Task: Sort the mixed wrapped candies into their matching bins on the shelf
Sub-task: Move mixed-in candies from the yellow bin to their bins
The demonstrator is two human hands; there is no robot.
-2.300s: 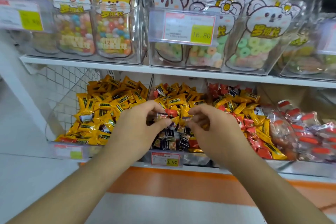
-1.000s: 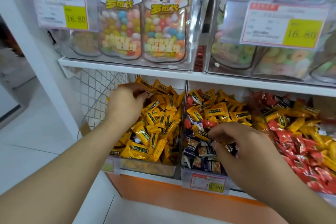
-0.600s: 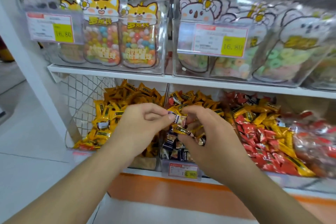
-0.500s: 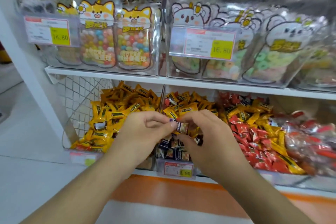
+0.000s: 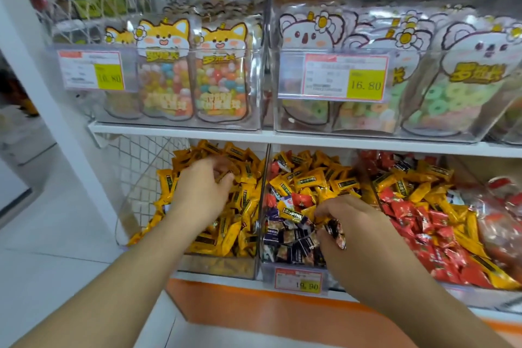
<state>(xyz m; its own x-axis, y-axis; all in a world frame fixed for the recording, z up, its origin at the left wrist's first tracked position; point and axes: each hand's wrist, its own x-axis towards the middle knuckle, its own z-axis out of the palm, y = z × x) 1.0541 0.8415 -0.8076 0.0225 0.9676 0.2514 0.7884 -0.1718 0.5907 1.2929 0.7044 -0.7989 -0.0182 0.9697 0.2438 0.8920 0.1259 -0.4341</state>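
On the lower shelf, the left clear bin (image 5: 217, 267) holds yellow wrapped candies (image 5: 243, 175). The middle bin (image 5: 267, 270) holds a mix: yellow candies (image 5: 308, 179) on top, red ones, and dark purple ones (image 5: 285, 237) at the front. My left hand (image 5: 202, 192) reaches over the left bin with its fingertips down in the yellow pile; they are blurred, so any grip is unclear. My right hand (image 5: 356, 223) is in the middle bin, thumb and fingers pinching a dark wrapped candy (image 5: 336, 233).
The bin to the right (image 5: 463, 289) holds red and yellow candies mixed. Red-capped packs (image 5: 505, 206) lie at the far right. The upper shelf (image 5: 183, 133) carries clear boxes of bagged sweets with price tags. A wire mesh panel (image 5: 141, 167) closes the left side.
My hands have come apart from in front of the middle bin. The left hand has moved left onto the yellow pile; the right hand has dropped into the middle bin's front candies.
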